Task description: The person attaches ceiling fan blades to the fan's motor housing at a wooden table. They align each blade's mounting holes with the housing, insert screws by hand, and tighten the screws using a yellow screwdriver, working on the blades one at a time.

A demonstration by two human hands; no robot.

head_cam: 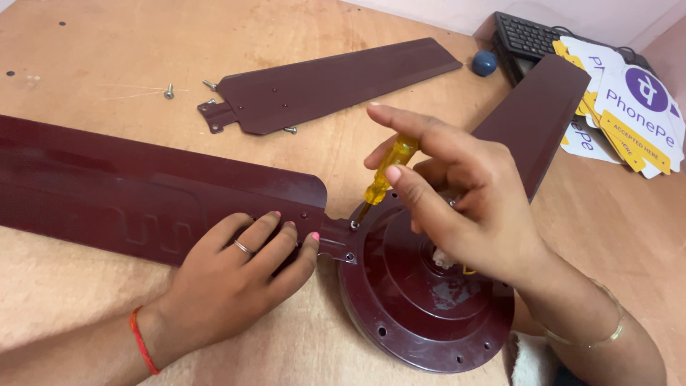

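Note:
A maroon ceiling fan motor hub (421, 300) lies on a wooden table. My right hand (464, 200) grips a yellow-handled screwdriver (386, 175), its tip on a screw where a maroon blade's bracket (339, 239) meets the hub. My left hand (236, 275) presses flat on that long blade (107, 193), near its bracket end. A second blade (536, 107) runs from the hub toward the far right, partly hidden behind my right hand.
A loose third blade (321, 86) lies at the back of the table, with loose screws (169, 91) beside it. A dark blue ball (484, 63), a black keyboard (525, 34) and yellow-and-white printed cards (622, 107) sit at the far right.

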